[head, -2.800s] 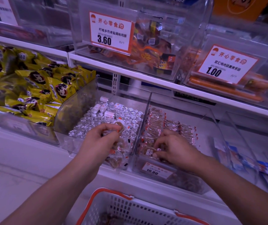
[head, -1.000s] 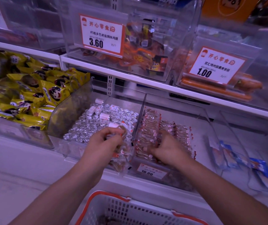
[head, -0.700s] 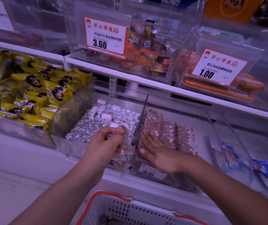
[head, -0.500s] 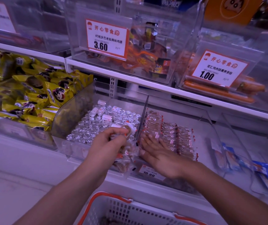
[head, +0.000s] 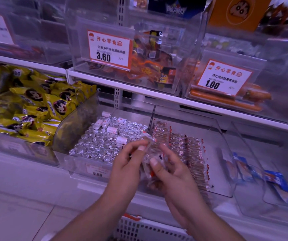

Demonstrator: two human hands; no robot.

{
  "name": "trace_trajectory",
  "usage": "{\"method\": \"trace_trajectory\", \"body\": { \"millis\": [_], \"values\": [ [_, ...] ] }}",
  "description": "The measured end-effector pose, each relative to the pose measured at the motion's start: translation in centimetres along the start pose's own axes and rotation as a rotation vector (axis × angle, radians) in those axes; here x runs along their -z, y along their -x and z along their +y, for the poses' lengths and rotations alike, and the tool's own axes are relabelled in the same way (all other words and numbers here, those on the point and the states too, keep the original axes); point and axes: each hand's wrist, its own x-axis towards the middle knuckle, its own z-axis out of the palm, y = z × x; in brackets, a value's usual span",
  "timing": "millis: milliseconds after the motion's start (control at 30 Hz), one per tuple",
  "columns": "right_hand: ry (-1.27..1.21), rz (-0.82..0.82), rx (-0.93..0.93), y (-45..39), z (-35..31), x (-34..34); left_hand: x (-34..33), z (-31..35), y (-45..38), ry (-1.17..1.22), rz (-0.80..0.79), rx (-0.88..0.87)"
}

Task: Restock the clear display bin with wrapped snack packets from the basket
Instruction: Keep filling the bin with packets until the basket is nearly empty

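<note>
A clear display bin (head: 224, 141) on the lower shelf holds rows of small clear red-edged snack packets (head: 188, 145). Just in front of its left side, my left hand (head: 127, 164) grips a bunch of the same wrapped packets (head: 147, 150), some sticking up above the fingers. My right hand (head: 172, 169) has its thumb and fingers curled on that bunch from the right. Both hands meet over the divider between two bins. The white basket with a red rim (head: 139, 226) shows at the bottom edge, below my forearms.
Left of the divider a bin of silver foil-wrapped sweets (head: 103, 140) sits beside yellow snack bags (head: 30, 108). Blue packets (head: 275, 181) lie in a bin at right. The upper shelf carries clear bins with price tags 3.60 (head: 108, 47) and 1.00 (head: 223, 77).
My right hand lifted off the rows in the bin, where it lay flat, and came left onto the bunch held by my left hand. The camera moved closer.
</note>
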Motion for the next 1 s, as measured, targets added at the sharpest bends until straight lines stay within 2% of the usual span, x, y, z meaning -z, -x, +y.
{"method": "trace_trajectory", "body": {
  "millis": [167, 267, 367, 433, 500, 533, 633, 700, 800, 900, 1000],
  "values": [
    [0.002, -0.03, -0.032, 0.0, -0.6, 1.7, -0.3, -0.1, 0.4, -0.12, -0.1, -0.04],
    [-0.051, 0.001, -0.041, 0.2, -1.1, 2.2, 0.1, 0.1, -0.1, -0.064, -0.065, -0.059],
    [-0.085, 0.014, 0.031, -0.1, -1.8, 3.3, 1.2, 0.1, -1.3, -0.211, 0.042, -0.189],
    [-0.15, -0.029, 0.047, -0.4, -2.6, 3.8, 2.1, -0.2, -1.9, -0.359, -0.031, -0.219],
    [-0.173, -0.084, 0.042, -0.8, -3.0, 3.6, 2.4, -0.4, -1.7, -0.418, -0.187, -0.158],
    [-0.158, -0.1, 0.043, -0.9, -3.0, 3.3, 2.1, -0.3, -1.4, -0.36, -0.225, -0.106],
    [-0.114, -0.061, 0.056, -1.2, -2.2, 2.1, 0.6, -0.3, -0.6, -0.053, -0.119, 0.068],
    [-0.05, -0.018, 0.071, -1.1, -1.3, 1.4, 0.3, -0.7, -0.6, -0.058, -0.031, 0.098],
    [0.001, 0.018, 0.075, -0.8, -0.3, 0.3, 0.7, -1.2, -0.8, -0.188, -0.098, -0.044],
    [-0.058, 0.03, 0.065, -0.6, 0.1, -0.3, 0.8, -1.0, -0.9, -0.21, -0.181, -0.125],
    [-0.053, 0.065, 0.079, -0.6, 0.5, -0.1, 1.2, -0.4, -0.9, -0.26, -0.152, -0.228]
  ]
}}
